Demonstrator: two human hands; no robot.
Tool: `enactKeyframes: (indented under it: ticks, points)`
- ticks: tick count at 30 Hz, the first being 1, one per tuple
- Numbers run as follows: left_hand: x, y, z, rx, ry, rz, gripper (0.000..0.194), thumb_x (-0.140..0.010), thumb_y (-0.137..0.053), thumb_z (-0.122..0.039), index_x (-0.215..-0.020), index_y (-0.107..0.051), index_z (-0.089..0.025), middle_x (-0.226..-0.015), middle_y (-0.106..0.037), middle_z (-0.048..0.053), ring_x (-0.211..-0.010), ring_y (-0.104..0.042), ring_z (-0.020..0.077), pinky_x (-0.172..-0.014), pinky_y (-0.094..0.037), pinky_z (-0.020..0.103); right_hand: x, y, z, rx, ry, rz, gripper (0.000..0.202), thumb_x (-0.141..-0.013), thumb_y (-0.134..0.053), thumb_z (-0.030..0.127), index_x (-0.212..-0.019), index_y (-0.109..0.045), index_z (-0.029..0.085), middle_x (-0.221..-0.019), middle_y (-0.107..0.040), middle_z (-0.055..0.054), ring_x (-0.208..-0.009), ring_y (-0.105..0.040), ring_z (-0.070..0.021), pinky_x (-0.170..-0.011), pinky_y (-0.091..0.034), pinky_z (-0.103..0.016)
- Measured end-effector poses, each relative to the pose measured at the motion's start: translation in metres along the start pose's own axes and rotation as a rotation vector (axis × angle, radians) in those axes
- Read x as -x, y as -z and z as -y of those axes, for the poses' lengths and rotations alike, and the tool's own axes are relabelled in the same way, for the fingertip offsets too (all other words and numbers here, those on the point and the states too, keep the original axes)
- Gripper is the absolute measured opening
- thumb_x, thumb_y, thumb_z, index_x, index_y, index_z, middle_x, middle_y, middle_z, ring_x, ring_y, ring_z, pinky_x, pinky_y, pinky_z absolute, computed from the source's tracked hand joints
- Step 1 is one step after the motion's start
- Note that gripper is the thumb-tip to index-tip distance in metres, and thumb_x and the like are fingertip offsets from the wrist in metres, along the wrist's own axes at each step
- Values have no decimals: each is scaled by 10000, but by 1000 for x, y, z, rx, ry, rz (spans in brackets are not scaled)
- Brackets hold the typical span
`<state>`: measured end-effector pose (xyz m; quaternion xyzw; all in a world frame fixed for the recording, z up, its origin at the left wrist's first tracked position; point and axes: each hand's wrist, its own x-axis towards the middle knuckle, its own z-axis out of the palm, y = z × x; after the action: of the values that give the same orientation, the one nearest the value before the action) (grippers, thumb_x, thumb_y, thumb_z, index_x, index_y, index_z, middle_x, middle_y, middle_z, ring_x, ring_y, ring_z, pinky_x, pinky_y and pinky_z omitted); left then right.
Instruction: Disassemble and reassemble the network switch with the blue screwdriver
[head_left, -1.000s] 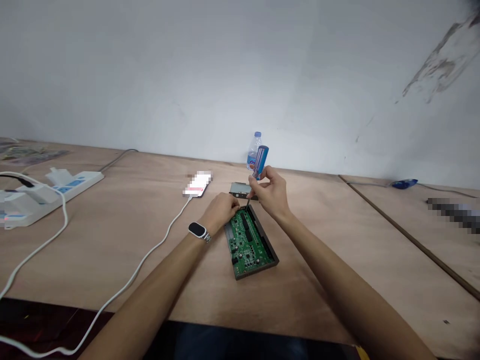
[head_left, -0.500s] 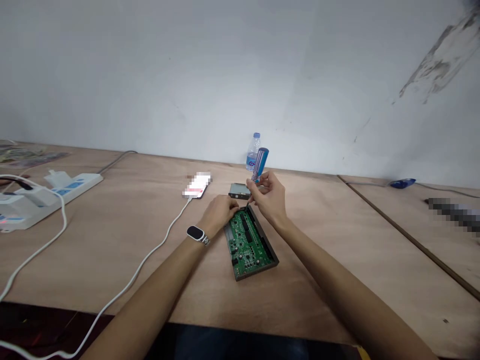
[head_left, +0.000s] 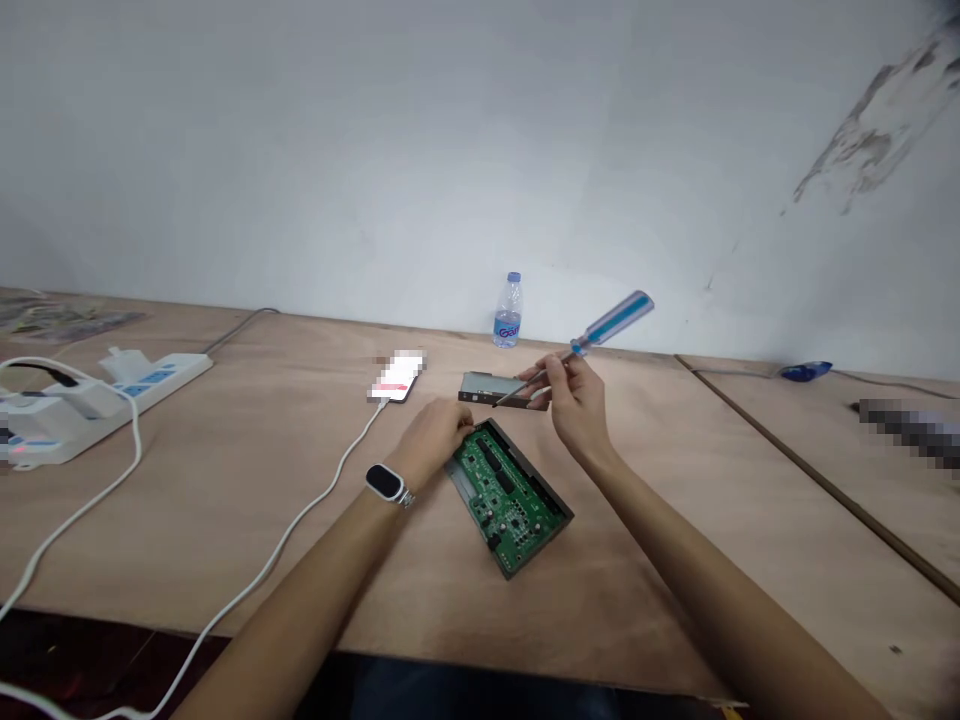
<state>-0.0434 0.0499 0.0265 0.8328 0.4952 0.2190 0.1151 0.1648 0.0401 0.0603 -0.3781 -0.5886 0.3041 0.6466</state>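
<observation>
A green circuit board (head_left: 506, 495) lies in a dark shallow metal case on the wooden table. My left hand (head_left: 442, 432), with a smartwatch on its wrist, has its fingers closed on the case's far left corner. Above and to the right, my right hand (head_left: 574, 400) grips a screwdriver (head_left: 616, 320) with a clear and blue handle. Its shaft slants down to the left, and the tip is beyond the board's far end, in front of a flat grey metal part (head_left: 484, 384).
Behind the metal part stands a water bottle (head_left: 508, 315) near the wall. A phone (head_left: 399, 377) on a white cable (head_left: 289, 535) lies left of my hands. A power strip (head_left: 161, 382) with plugs is at the far left. Farther right is a blue object (head_left: 805, 371).
The screwdriver has tilted from nearly upright to a slant, its handle now toward the right. My right hand has moved right, off the board. The board's near end has swung right.
</observation>
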Motion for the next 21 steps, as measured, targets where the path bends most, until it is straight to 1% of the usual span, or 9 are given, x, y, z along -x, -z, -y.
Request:
enactKeyframes:
  ticks: [4,7,8,9,11,13,16,18,21]
  points:
    - [25,18,-5,-76,175,66,142,-804,-623,-105,-868,-716,-191,-814,-710,75,-708,-620,209,-604,-356,286,14,32,-19,-144,-143,-138,410,-880,-637,602,-894,-573,198,-878,-765,-90,-708,-739,-203,-503,-598,-277]
    - [37,28,-17,-166,239,73,139,-794,-705,-190,-934,-705,-193,-824,-692,80,-726,-625,241,-606,-368,301,18,50,-38,-211,-270,-213,403,-835,-690,584,-865,-562,202,-847,-770,-85,-689,-741,-210,-485,-599,-287]
    - [37,27,-22,-177,221,67,162,-788,-739,-239,-935,-703,-181,-866,-692,97,-773,-637,259,-637,-396,311,19,53,-43,-223,-289,-233,392,-828,-702,567,-862,-561,203,-850,-773,-85,-685,-741,-210,-484,-599,-286]
    - [35,25,-27,-179,150,49,207,-773,-774,-286,-929,-704,-170,-946,-688,120,-858,-644,281,-691,-426,322,19,55,-47,-235,-305,-249,381,-823,-710,551,-861,-558,203,-850,-775,-85,-681,-741,-209,-482,-598,-284]
    - [25,15,-38,-138,-77,20,268,-782,-786,-333,-981,-709,-170,-1102,-669,138,-1041,-622,310,-819,-454,340,19,55,-51,-258,-319,-266,363,-819,-717,525,-863,-552,206,-846,-777,-82,-672,-739,-206,-473,-592,-277]
    - [9,1,-46,-89,-247,101,308,-826,-750,-391,-1047,-707,-181,-1111,-677,121,-995,-641,285,-819,-465,337,21,53,-52,-274,-330,-260,360,-821,-714,522,-867,-547,207,-833,-776,-76,-657,-734,-201,-464,-586,-272]
    - [-13,-16,-53,-111,-313,216,222,-861,-710,-394,-925,-721,-182,-966,-705,103,-847,-658,259,-727,-458,321,26,50,-50,-276,-331,-243,376,-823,-709,540,-876,-545,205,-824,-774,-76,-642,-728,-197,-458,-578,-268]
    - [-22,-20,-53,-137,-333,258,182,-879,-682,-351,-849,-707,-173,-892,-712,106,-825,-662,263,-703,-445,319,28,49,-47,-273,-323,-244,385,-828,-701,553,-875,-542,205,-821,-771,-76,-638,-725,-195,-458,-574,-266]
    - [-22,-19,-49,-159,-279,205,137,-870,-648,-273,-946,-664,-160,-965,-722,135,-859,-669,279,-686,-436,321,29,49,-42,-284,-313,-252,383,-837,-692,558,-869,-540,208,-820,-766,-70,-641,-725,-195,-462,-574,-268]
